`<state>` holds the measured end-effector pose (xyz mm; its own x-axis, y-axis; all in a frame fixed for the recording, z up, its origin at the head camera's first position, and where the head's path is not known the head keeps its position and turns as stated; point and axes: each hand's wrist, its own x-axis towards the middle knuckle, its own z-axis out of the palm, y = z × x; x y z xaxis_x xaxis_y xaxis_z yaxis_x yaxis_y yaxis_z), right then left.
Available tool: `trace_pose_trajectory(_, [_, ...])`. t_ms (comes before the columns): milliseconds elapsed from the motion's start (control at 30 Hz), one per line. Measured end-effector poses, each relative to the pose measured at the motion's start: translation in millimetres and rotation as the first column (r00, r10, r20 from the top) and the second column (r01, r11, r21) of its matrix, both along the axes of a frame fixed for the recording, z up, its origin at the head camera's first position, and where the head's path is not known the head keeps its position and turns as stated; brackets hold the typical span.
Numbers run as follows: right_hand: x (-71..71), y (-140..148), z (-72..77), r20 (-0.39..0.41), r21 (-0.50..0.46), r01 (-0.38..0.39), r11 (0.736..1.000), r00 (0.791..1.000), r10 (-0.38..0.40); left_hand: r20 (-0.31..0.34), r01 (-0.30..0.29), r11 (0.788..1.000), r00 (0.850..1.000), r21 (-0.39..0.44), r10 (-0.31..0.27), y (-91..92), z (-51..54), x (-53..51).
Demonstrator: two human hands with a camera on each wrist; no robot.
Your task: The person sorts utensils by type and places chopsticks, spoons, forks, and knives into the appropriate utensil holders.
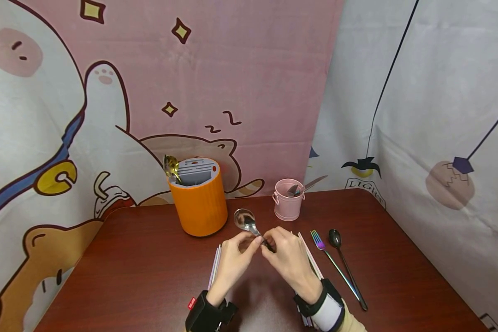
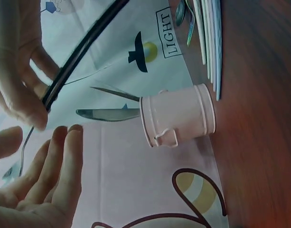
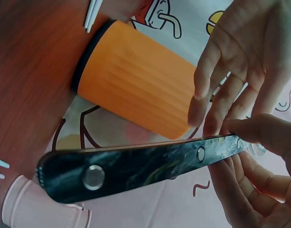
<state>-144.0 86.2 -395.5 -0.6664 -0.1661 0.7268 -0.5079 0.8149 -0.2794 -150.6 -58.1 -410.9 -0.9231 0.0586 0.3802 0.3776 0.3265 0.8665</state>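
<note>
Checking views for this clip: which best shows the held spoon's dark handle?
The right wrist view: the handle runs across it, broad face and round rivets visible. The head view shows the spoon's bowl but little handle; the left wrist view shows the handle narrow, cut off at the top.

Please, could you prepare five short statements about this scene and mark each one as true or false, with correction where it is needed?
1. The right grip holds a spoon by its dark handle. True.
2. A knife sticks out of the pink bucket. True.
3. The pink bucket lies on its side. False: it stands upright.
4. In the head view, the orange container is right of the pink bucket. False: it is on the left.
5. The rainbow-coloured fork is inside the orange container. False: it lies on the table.
</note>
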Motion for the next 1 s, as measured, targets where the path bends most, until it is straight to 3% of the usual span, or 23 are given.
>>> trace_pose_trajectory(133, [0.8,-2.6,-2.9,0.007,0.002,0.006,1.000,1.000,-0.006,0.004,-0.043,0.999,0.999,0.027,0.042,2.5,0.1,1.4])
trace_pose_trajectory(467, [-2.9,9.8,3.5,0.077,0.012,-0.047,0.999,0.996,0.046,0.038,-0.076,0.992,0.997,0.104,0.073,1.6,3.0,3.3])
trace_pose_trajectory(567, [-8.1,27.3,9.3,0.111,0.017,-0.001,1.000,0.994,-0.001,0.037,-0.084,0.987,0.996,0.137,0.079,-3.8,4.5,2.6])
trace_pose_trajectory(667, [-15.7,49.9,13.9,0.172,0.021,0.107,0.994,0.979,-0.109,0.054,-0.106,0.980,0.994,0.169,0.099,-10.9,7.8,1.7])
trace_pose_trajectory(767, [-23.8,75.3,14.7,0.252,0.043,0.222,0.974,0.941,-0.226,0.080,-0.151,0.972,0.987,0.181,0.139,-17.6,12.2,0.0])
trace_pose_trajectory(867, [-32.1,101.1,11.8,0.344,0.084,0.309,0.947,0.883,-0.319,0.091,-0.182,0.964,0.982,0.192,0.168,-23.1,16.1,-2.8])
trace_pose_trajectory(933, [-36.0,117.6,8.5,0.428,0.124,0.345,0.931,0.827,-0.363,0.085,-0.195,0.959,0.980,0.204,0.181,-26.5,18.6,-4.0])
trace_pose_trajectory(1000, [-39.0,133.0,3.9,0.522,0.173,0.364,0.915,0.754,-0.399,0.059,-0.194,0.956,0.981,0.220,0.186,-30.2,19.6,-4.7])
